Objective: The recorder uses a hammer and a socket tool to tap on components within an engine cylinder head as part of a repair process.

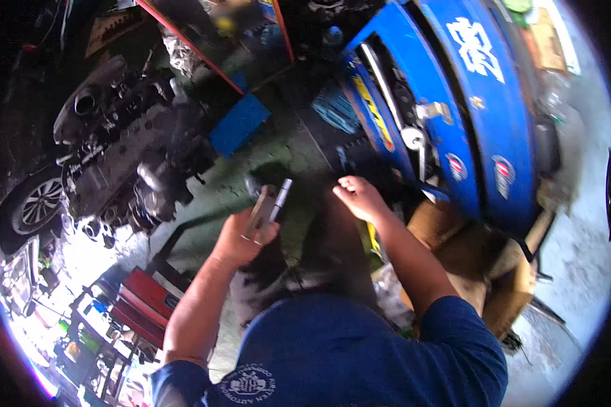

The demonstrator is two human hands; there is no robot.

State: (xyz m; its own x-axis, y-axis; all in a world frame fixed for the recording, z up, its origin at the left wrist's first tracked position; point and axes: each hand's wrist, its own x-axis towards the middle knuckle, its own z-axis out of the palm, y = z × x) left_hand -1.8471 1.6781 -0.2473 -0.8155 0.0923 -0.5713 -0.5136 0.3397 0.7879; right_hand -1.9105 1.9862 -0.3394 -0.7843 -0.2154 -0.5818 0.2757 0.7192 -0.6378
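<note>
My left hand (241, 241) is wrapped round a flat brownish metal piece (258, 216) and a shiny silver metal rod (282, 198). Both stick out past the fingers, side by side; their exact kind does not show. My right hand (361, 198) is held apart from the left, in front of the blue tool cabinet (448, 88). Its fingers are curled in, and whatever they may hold is hidden. Beyond that hand, long silver tools (414, 139) lie in an open part of the cabinet.
A dark, greasy engine (139, 149) stands at the left, with a wheel (42, 203) beyond it. A blue flat panel (240, 125) lies ahead on the floor. A red toolbox (142, 302) is at lower left; an open cardboard box (455, 254) sits at right.
</note>
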